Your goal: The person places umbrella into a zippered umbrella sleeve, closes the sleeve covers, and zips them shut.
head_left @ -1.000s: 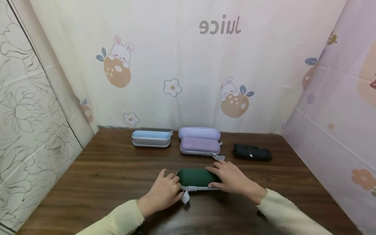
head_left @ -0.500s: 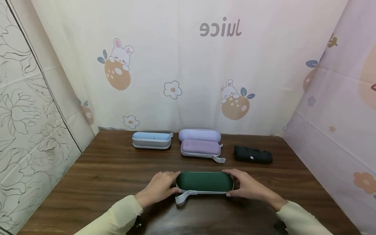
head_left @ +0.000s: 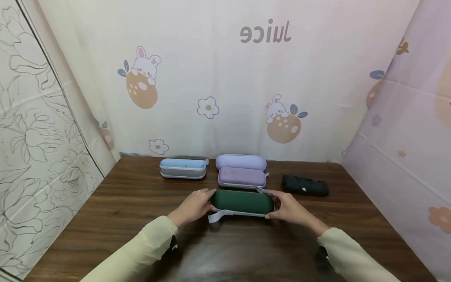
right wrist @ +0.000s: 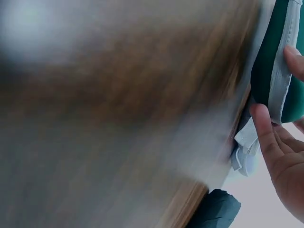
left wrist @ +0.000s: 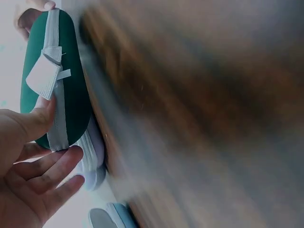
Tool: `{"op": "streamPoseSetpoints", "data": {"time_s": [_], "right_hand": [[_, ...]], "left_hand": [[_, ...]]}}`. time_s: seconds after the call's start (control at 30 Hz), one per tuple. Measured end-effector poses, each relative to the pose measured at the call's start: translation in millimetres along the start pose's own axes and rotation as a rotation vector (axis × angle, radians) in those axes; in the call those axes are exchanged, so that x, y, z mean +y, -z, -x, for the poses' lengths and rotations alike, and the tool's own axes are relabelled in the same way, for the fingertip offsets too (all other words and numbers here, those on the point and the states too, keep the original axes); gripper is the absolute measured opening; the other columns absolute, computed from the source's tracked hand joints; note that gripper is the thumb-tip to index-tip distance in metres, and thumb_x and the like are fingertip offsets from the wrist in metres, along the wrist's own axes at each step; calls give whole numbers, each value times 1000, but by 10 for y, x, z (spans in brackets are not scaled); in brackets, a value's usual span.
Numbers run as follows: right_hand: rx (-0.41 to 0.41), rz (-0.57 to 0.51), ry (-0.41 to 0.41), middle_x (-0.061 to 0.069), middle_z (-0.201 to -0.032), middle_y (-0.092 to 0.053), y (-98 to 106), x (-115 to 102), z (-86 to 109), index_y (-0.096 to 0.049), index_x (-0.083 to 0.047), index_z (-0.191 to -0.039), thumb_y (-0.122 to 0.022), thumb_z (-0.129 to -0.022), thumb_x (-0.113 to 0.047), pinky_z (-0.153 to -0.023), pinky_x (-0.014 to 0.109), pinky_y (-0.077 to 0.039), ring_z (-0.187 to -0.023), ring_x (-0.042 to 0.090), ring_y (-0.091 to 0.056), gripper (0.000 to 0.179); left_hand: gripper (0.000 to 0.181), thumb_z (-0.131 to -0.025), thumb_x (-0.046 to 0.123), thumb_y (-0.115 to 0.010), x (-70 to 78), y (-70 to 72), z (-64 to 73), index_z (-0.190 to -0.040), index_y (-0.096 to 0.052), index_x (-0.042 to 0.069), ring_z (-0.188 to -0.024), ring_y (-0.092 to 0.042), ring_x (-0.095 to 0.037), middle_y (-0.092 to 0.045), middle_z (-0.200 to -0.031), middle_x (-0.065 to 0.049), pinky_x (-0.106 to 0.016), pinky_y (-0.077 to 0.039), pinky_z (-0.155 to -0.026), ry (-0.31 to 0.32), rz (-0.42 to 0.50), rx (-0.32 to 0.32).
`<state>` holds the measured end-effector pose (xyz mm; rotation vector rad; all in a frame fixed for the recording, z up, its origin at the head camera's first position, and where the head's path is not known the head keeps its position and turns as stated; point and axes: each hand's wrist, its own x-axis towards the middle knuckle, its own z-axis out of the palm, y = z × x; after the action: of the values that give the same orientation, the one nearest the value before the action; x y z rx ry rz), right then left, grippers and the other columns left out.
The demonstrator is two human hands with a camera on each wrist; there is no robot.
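Observation:
A green zippered case (head_left: pixel 243 201) lies crosswise in front of me, its white strap (head_left: pixel 219 216) sticking out at the near left. My left hand (head_left: pixel 193 206) holds the left end, the thumb (left wrist: pixel 43 114) on the zip side and fingers beneath and behind. At the opposite end my right hand (head_left: pixel 290 208) grips with the thumb in front. In the right wrist view a finger (right wrist: pixel 267 130) reaches the case's lower end. Its zip band (left wrist: pixel 57 123) looks closed. Whether the case touches the table is not clear.
Just behind are a purple zippered case (head_left: pixel 242 177) and a lilac case (head_left: pixel 241 161) behind it. A blue and grey case (head_left: pixel 183 168) stands left of them, a folded black umbrella-like bundle (head_left: pixel 305 185) right. A printed curtain (head_left: pixel 225 78) backs the brown table (head_left: pixel 141 203).
A second ago my right hand lay over the case's top; now both hands hold its ends. Over the last half second the case has moved away from me, close to the purple case.

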<state>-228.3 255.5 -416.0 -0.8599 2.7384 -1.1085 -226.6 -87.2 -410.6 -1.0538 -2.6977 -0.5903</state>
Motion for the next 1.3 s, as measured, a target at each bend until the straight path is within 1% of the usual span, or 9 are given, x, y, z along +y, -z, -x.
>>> {"op": "streamPoseSetpoints", "data": {"time_s": [0.2,0.33,0.43,0.6,0.77,0.9,1.07,1.17,1.3], "right_hand": [[27,-28,-46,10,-99,-64,41,49,-128,-48,4,-134,-84,-73,-19,-60,28,-50,-70,18,-57,75],[13,-19,-65,8,-95,-62,55,65,-167,-48,5,-135,-84,-73,-20,-59,27,-48,-67,16,-54,76],[16,-3,-63,9,-97,-58,63,69,-166,-48,5,-135,-83,-74,-21,-60,27,-48,-70,17,-54,75],[39,35,-44,12,-102,-50,82,80,-146,-49,5,-135,-83,-75,-22,-66,27,-50,-76,21,-58,75],[42,63,-34,12,-104,-50,114,92,-161,-48,4,-136,-83,-75,-23,-68,28,-50,-78,20,-57,75],[23,73,-24,12,-107,-50,125,100,-167,-46,4,-137,-82,-76,-23,-70,32,-51,-82,19,-56,76],[-13,109,-21,13,-113,-50,142,111,-147,-43,2,-140,-80,-79,-23,-78,38,-51,-97,27,-58,75],[-17,160,-27,16,-117,-51,219,99,-125,-44,1,-140,-79,-80,-17,-81,43,-50,-102,32,-57,72],[45,268,-74,21,-119,-53,401,98,-119,-48,0,-136,-76,-81,-9,-78,48,-49,-99,35,-57,62]], "left_hand": [[53,-81,25,-76,-85,-32,-148,-122,-60,-4,-83,-63,-22,-65,-96,-12,-38,-52,-71,41,-93,1],[52,-80,24,-77,-115,-76,-189,-120,-60,-5,-81,-64,-23,-65,-93,-12,-38,-52,-69,50,-103,6],[52,-81,24,-76,-134,-106,-205,-121,-60,-6,-82,-64,-24,-66,-95,-13,-38,-52,-70,56,-110,5],[54,-84,26,-74,-145,-114,-226,-125,-57,-5,-90,-64,-26,-65,-103,-15,-39,-51,-74,81,-94,-13],[54,-86,25,-72,-135,-67,-252,-129,-55,-4,-99,-62,-27,-63,-113,-16,-41,-50,-80,108,-54,-52],[59,-88,24,-71,-157,-20,-259,-135,-49,-3,-111,-58,-29,-59,-125,-18,-44,-47,-88,130,-20,-95],[60,-89,19,-68,-289,119,-268,-140,-43,-1,-122,-49,-33,-51,-134,-20,-47,-41,-97,161,-54,-125],[59,-90,16,-66,-431,292,-295,-141,-40,-3,-126,-43,-37,-47,-138,-22,-50,-36,-101,173,-76,-136],[64,-91,12,-63,-661,578,-340,-145,-32,-4,-132,-35,-40,-38,-144,-24,-52,-29,-105,211,-56,-158]]}}
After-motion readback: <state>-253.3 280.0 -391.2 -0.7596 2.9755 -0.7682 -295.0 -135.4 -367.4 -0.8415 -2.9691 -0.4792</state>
